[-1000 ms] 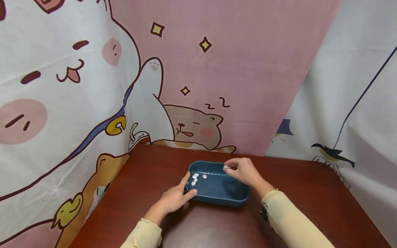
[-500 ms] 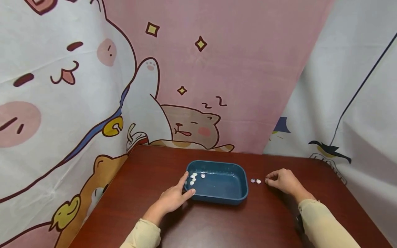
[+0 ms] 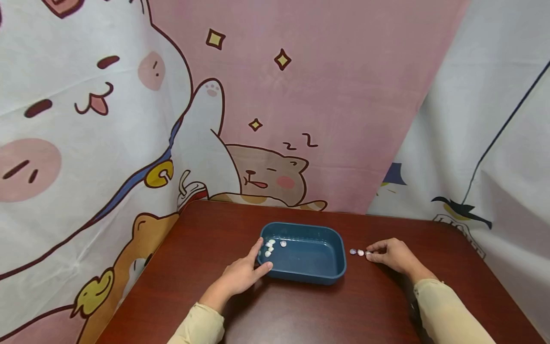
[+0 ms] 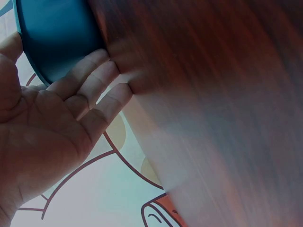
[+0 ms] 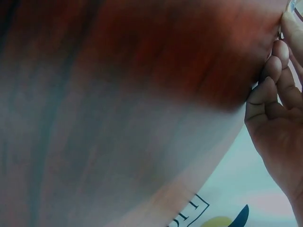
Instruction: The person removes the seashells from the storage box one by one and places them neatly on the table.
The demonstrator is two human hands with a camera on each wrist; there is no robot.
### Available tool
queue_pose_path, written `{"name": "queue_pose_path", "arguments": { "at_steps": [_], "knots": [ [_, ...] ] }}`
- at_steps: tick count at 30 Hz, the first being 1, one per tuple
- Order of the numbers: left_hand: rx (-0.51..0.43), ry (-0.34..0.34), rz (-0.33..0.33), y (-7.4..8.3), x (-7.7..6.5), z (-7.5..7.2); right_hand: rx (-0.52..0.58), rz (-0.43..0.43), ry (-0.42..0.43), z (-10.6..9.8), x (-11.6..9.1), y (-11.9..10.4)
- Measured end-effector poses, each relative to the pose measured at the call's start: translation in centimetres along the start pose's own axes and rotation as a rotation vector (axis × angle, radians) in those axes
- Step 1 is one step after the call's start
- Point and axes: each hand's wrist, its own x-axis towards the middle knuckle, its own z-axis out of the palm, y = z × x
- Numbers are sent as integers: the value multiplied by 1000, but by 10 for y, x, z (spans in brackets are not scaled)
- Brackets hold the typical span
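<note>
A blue rectangular tray (image 3: 301,276) stands on the table, with several small pale shell-like pieces (image 3: 270,247) at its left end. My left hand (image 3: 241,274) rests against that end, fingers fairly straight; in the left wrist view, its thumb and fingers touch the blue wall (image 4: 61,38). Right of the tray, my right hand (image 3: 393,256) pinches another small shell-like piece (image 3: 368,253) at the tabletop. Beside it in a row lie a pinkish piece (image 3: 360,252) and a darker, purplish one (image 3: 353,252). In the right wrist view the fingertips sit at the frame's edge, partly cut off.
A dark red-brown wooden table (image 3: 301,315) spreads under everything. Behind it and along the sides hangs a printed cartoon cloth (image 3: 343,119), meeting the table's back edge. One single pale piece (image 3: 283,243) lies inside the tray, apart from the cluster.
My right hand has moved from above the tray to the table on its right, carrying a small shell-like piece to the end of the row. The left hand has stayed at the tray.
</note>
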Motion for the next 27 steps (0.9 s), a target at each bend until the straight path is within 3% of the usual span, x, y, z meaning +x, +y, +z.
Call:
{"name": "queue_pose_path", "arguments": {
  "at_steps": [23, 27],
  "knots": [
    [4, 2, 19, -2, 1, 0, -4, 30, 7, 0, -3, -1],
    [7, 3, 19, -3, 1, 1, 88, 122, 30, -6, -2, -3]
  ]
}}
